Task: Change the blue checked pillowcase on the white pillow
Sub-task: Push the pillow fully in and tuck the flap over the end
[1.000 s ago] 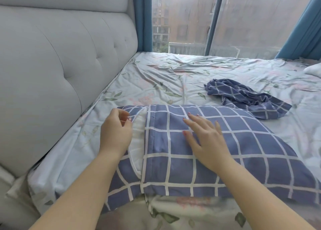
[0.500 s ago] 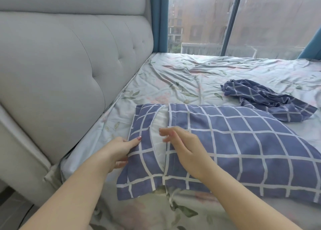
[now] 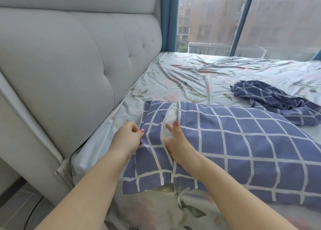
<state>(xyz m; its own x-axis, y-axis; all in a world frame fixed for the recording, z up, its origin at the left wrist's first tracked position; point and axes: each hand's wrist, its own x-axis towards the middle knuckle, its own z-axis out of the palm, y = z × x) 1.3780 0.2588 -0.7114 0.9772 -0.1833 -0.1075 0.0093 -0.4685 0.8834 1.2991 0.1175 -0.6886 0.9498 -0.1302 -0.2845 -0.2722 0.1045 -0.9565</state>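
1. At the far left, just beside the grey headboard [image 3: 78, 64], we see our left hand [image 3: 127, 139]. Its thumb and forefinger pinch the edge of the flap [image 3: 149, 160], the short end part of the case, and they gather a small fold there.
2. Just right of the flap, the opening of the case stands apart, and a narrow strip of the white pillow [image 3: 171, 120] shows in it. So the pillow is inside, but its end is not yet covered.
3. Our right hand [image 3: 178, 144] lies at this opening and touches the hemmed edge of the main part. The thumb and the one finger that show are almost straight. The other fingers are hidden by the hem, so we cannot tell if the hand grips the hem or only pushes inward.
4. Further right, the blue checked pillowcase [image 3: 251, 151] lies on the flowered sheet [image 3: 191, 76], near the front edge of the bed. It is soft cloth, blue-violet with white grid lines. It looks plump and rather smooth over the filling, and only the flap end is flat and loose.
5. At the far right, behind it and well apart, a second checked case [image 3: 271, 99] lies crumpled. We judge that it is the one taken off, though nothing proves this.
6. We judge that the task is near its end. What is left is to tuck the pillow end under the flap, close the opening and smooth the cloth.
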